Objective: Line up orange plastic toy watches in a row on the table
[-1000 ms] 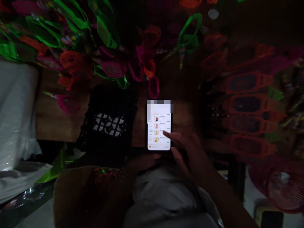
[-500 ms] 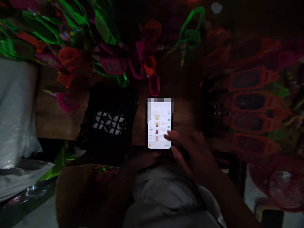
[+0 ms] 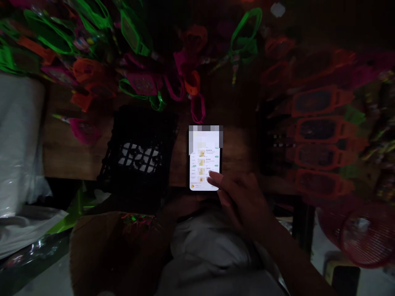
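A lit smartphone (image 3: 204, 160) shows a scrolling list with small drink pictures and green buttons; its top is pixelated. My left hand (image 3: 188, 202) is a dim shape at the phone's lower edge and appears to support it from below, most of its fingers lost in the dark. From the right comes my right hand (image 3: 239, 189), fingers stretched out and apart, with fingertips over the lower right of the screen. Nothing is held in it. Whether the fingertips press the glass is hard to tell.
A black plastic basket (image 3: 140, 156) stands left of the phone on the wooden table (image 3: 70, 160). Green, pink and orange plastic pieces (image 3: 143, 82) lie along the back. Orange-framed pieces (image 3: 314, 127) line the right. Below are a cardboard box (image 3: 83, 246) and a red basket (image 3: 367, 234).
The list on the screen has scrolled, with different drink pictures showing. My right fingertips stay near the lower right of the screen. The whole view has shifted slightly.
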Available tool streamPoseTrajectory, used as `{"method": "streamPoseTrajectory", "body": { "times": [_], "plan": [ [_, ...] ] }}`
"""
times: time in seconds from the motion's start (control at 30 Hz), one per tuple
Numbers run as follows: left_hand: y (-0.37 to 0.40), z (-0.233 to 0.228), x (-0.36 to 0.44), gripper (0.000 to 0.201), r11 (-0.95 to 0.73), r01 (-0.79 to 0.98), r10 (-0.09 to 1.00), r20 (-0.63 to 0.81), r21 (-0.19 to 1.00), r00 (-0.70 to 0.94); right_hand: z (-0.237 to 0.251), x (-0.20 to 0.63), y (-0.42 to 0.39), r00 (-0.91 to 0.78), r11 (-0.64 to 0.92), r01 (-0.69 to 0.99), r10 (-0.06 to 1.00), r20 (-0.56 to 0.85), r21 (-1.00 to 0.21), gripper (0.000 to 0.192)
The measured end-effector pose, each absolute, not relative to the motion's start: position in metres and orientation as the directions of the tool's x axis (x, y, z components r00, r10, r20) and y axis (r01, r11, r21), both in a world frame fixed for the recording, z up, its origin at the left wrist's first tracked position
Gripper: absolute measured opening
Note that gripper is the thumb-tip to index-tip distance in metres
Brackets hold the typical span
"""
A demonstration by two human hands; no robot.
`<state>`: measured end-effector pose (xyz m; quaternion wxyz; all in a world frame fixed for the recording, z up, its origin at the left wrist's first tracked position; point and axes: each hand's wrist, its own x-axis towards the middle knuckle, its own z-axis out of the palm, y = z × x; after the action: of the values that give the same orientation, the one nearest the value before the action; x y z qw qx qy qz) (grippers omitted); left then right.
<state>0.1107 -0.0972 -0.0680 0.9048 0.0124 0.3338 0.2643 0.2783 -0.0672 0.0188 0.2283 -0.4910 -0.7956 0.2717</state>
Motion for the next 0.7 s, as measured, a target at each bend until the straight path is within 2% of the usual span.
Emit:
{"method": "streamPoseTrajectory", "body": {
  "times": [0.17,0.33,0.43,0.7],
  "plan": [
    [-0.102,-0.073,0.105,0.045,0.895,-0.432,0.425,-0.512,0.111,0.747,0.017,0.282,-0.064,-0.341,0.281,0.673,0.939,0.051,-0.684,0.048],
    [-0.105,-0.078,0.103,0.042,0.859,-0.494,0.491,-0.496,0.137,0.716,0.017,0.286,-0.065,-0.361,0.301,0.676,0.931,0.054,-0.672,0.051],
    [-0.103,-0.077,0.105,0.042,0.861,-0.495,0.482,-0.494,0.116,0.724,0.018,0.285,-0.064,-0.364,0.307,0.662,0.929,0.065,-0.684,0.052],
    [-0.102,-0.076,0.102,0.044,0.855,-0.502,0.496,-0.491,0.132,0.716,0.010,0.280,-0.057,-0.322,0.202,0.686,0.946,-0.042,-0.699,0.058]
  ]
}}
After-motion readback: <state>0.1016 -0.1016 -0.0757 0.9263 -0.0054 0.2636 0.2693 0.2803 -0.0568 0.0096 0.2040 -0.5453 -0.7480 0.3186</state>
